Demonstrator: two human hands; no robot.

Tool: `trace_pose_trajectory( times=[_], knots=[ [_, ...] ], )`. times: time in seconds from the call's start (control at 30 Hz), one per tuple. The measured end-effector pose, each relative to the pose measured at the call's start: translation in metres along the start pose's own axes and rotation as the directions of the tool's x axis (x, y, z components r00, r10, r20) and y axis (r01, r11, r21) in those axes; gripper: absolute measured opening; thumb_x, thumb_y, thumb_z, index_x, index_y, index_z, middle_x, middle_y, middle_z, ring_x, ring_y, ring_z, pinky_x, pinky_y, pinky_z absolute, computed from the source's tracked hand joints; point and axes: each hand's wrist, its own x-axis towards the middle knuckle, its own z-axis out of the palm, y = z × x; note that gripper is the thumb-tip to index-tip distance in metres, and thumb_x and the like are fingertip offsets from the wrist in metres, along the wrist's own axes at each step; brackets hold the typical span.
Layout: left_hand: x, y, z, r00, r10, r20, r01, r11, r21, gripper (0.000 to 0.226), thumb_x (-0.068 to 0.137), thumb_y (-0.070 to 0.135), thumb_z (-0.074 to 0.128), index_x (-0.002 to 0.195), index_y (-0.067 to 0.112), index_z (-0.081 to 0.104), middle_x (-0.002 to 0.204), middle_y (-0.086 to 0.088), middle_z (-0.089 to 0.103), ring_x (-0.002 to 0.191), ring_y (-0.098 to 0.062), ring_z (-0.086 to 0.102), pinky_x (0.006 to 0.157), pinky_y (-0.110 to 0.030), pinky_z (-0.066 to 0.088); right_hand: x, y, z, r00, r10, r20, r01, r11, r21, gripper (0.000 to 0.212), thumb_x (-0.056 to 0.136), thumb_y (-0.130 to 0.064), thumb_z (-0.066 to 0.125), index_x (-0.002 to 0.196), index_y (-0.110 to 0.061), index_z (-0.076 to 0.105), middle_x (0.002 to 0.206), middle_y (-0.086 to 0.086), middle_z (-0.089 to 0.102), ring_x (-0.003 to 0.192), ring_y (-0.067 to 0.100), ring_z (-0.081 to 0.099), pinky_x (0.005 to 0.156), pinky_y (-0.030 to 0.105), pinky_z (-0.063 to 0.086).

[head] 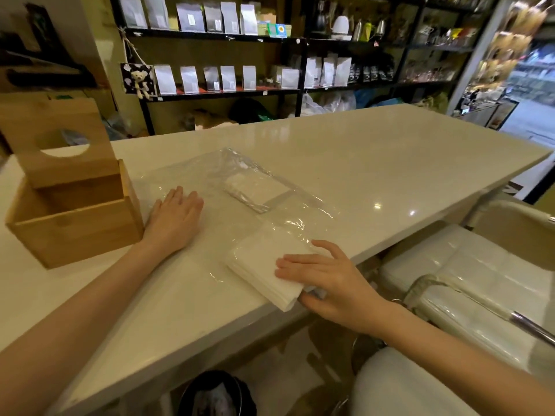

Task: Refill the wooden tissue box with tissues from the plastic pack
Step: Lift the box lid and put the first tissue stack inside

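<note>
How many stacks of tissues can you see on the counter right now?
2: one stack at the counter's near edge under the right hand, one smaller stack inside the plastic pack. The box interior is partly hidden.

No readable text anywhere I look.

The pale pouches (188, 79) on the shelves (216, 93), well beyond my grip, carry small labels, but the print on them is too small and blurred to make out. A green and blue box (277, 30) on the upper shelf shows a round yellow mark, with no lettering I can read. The dark bags (372, 72) further right have pale patches that could be print, though no word is clear. The plastic pack (240, 187) on the counter (390, 163) near my grip shows no legible writing.
</note>
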Motion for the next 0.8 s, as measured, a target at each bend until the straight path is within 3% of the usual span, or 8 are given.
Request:
trace_pose_trajectory(
  times=[0.17, 0.3, 0.37, 0.43, 0.53, 0.6, 0.67, 0.8],
  knots=[
    [-0.007, 0.002, -0.003, 0.997, 0.038, -0.069, -0.052, 0.974, -0.219, 0.047, 0.098, 0.023, 0.018, 0.143, 0.011, 0.024, 0.156, -0.013, 0.014, 0.144, -0.024, 0.008, 0.117, -0.043, 0.004, 0.009, -0.009, -0.024, 0.994, 0.106, 0.032, -0.111, 0.973, 0.204, 0.038, 0.083, -0.028, 0.055, 0.121, -0.035, 0.052, 0.122, -0.016, 0.063, 0.115, -0.011, 0.049, 0.103, 0.031, 0.035],
    [-0.019, 0.009, -0.010, 0.978, 0.082, -0.190, -0.177, 0.803, -0.568, 0.056, 0.090, 0.042, 0.020, 0.136, 0.017, 0.040, 0.150, -0.003, 0.032, 0.140, -0.017, 0.023, 0.117, -0.036, 0.007, 0.030, -0.018, -0.060, 0.936, 0.350, 0.021, -0.289, 0.736, 0.612, 0.026, 0.075, -0.026, 0.067, 0.101, -0.027, 0.070, 0.094, -0.014, 0.074, 0.092, 0.006, 0.067, 0.083, 0.026, 0.054],
    [-0.035, 0.024, -0.024, 0.975, 0.041, -0.220, -0.210, 0.512, -0.833, 0.053, 0.088, 0.051, 0.023, 0.116, 0.026, 0.059, 0.129, 0.007, 0.057, 0.123, -0.008, 0.047, 0.110, -0.030, 0.021, 0.045, -0.012, -0.071, 0.897, 0.433, 0.087, -0.327, 0.519, 0.790, 0.017, 0.073, -0.011, 0.072, 0.083, -0.024, 0.075, 0.083, -0.007, 0.077, 0.081, 0.010, 0.071, 0.071, 0.023, 0.057],
    [-0.048, 0.040, -0.045, 0.997, 0.015, -0.080, -0.081, 0.080, -0.993, 0.064, 0.089, 0.054, 0.017, 0.085, 0.024, 0.073, 0.089, 0.011, 0.075, 0.088, -0.003, 0.066, 0.095, -0.030, 0.036, 0.064, -0.003, -0.072, 0.863, 0.465, 0.198, -0.350, 0.268, 0.897, 0.014, 0.069, -0.011, 0.066, 0.078, -0.016, 0.076, 0.077, -0.004, 0.075, 0.076, 0.014, 0.071, 0.066, 0.023, 0.058],
    [-0.059, 0.043, -0.066, 0.971, 0.184, 0.150, 0.188, -0.209, -0.960, 0.087, 0.082, 0.067, 0.014, 0.060, 0.012, 0.077, 0.073, -0.002, 0.076, 0.078, -0.021, 0.069, 0.081, -0.036, 0.046, 0.093, 0.003, -0.061, 0.814, 0.457, 0.358, -0.399, -0.007, 0.917, 0.029, 0.064, -0.016, 0.068, 0.092, -0.009, 0.070, 0.080, 0.003, 0.073, 0.075, 0.019, 0.068, 0.064, 0.027, 0.058],
    [-0.066, 0.035, -0.074, 0.941, 0.279, 0.191, 0.265, -0.258, -0.929, 0.079, 0.073, 0.071, 0.028, 0.068, 0.010, 0.078, 0.085, -0.005, 0.077, 0.081, -0.023, 0.072, 0.078, -0.039, 0.054, 0.112, 0.003, -0.053, 0.790, 0.439, 0.428, -0.423, -0.115, 0.899, 0.036, 0.063, -0.022, 0.064, 0.096, -0.010, 0.067, 0.082, 0.003, 0.072, 0.075, 0.018, 0.067, 0.064, 0.028, 0.057],
    [-0.069, 0.023, -0.078, 0.954, 0.259, 0.152, 0.216, -0.238, -0.947, 0.059, 0.062, 0.064, 0.052, 0.082, 0.014, 0.076, 0.088, -0.002, 0.076, 0.081, -0.019, 0.072, 0.072, -0.034, 0.058, 0.130, 0.004, -0.046, 0.784, 0.407, 0.469, -0.443, -0.163, 0.881, 0.041, 0.062, -0.023, 0.063, 0.100, -0.010, 0.065, 0.088, 0.006, 0.068, 0.080, 0.019, 0.064, 0.065, 0.027, 0.057],
    [-0.066, -0.001, -0.082, 0.987, -0.068, 0.145, 0.146, 0.025, -0.989, 0.007, 0.075, 0.024, 0.066, 0.079, 0.018, 0.068, 0.068, 0.006, 0.076, 0.067, -0.010, 0.071, 0.064, -0.024, 0.058, 0.165, 0.001, -0.030, 0.786, 0.285, 0.548, -0.511, -0.198, 0.836, 0.039, 0.063, -0.018, 0.064, 0.102, -0.010, 0.063, 0.077, 0.005, 0.073, 0.068, 0.017, 0.070, 0.062, 0.029, 0.058]
  ],
)
